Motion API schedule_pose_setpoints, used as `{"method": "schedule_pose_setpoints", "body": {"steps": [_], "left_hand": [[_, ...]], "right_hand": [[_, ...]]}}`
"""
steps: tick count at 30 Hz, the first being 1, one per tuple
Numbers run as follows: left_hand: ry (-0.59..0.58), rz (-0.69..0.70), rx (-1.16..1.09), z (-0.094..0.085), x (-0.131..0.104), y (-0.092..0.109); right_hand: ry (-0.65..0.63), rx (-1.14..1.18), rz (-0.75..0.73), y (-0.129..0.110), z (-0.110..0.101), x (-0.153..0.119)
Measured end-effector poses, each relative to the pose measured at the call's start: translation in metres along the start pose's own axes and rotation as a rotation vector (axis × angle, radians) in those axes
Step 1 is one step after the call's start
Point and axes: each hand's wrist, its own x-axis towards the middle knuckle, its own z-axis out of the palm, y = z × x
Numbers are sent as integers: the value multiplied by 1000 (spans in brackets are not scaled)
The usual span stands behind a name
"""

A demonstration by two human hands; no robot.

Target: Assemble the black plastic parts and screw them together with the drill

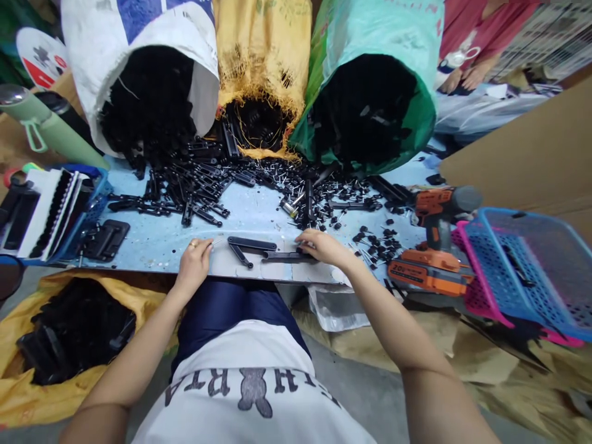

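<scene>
My left hand [194,262] is closed in a pinch at the front of the table, left of a black hinged arm. A thin silvery pin [217,241] pokes out from its fingertips. The black hinged arm [252,243] lies on the table edge, its two bars spread in a V. Just right of it is a longer black plastic bar [282,255]. My right hand [324,246] has its fingers closed over the right end of this bar; the fingers partly hide that end.
Black parts [198,179] and loose screws [370,243] cover the table's back. Behind stand a white sack [203,61], a yellow sack [263,43] and a green sack [428,117]. At right are an orange cordless drill [430,268] and a blue basket [490,216]. Another person's hands [462,80] show far right.
</scene>
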Motion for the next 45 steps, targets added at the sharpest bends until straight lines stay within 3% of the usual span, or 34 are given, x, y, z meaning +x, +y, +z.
{"method": "schedule_pose_setpoints", "body": {"steps": [2,6,13,17,19,24,29,34,37,42,45], "left_hand": [[-25,44,-88,-7,10,4],[-130,167,-33,-15,31,15],[-170,279,181,-9,52,26],[-256,387,268,-6,56,33],[-239,405,255,-1,57,34],[-77,397,39,16,57,21],[-114,471,-4,25,55,4],[-129,510,-47,27,56,-12],[-83,508,-54,31,47,-11],[-38,476,-72,41,15,12],[-17,432,-74,42,7,21]], "right_hand": [[-141,88,-150,2,0,5],[-263,79,-225,10,-4,13],[-296,-102,-199,1,-10,11],[-322,-235,-114,-8,-14,7],[-349,-300,-47,-13,-16,7],[-358,-356,18,-19,-19,6],[-320,-401,44,-20,-16,4],[-289,-286,-53,-13,-13,-1],[-118,-139,-36,-10,-10,-6],[513,380,78,-32,13,-2],[628,489,80,-50,30,4]]}}
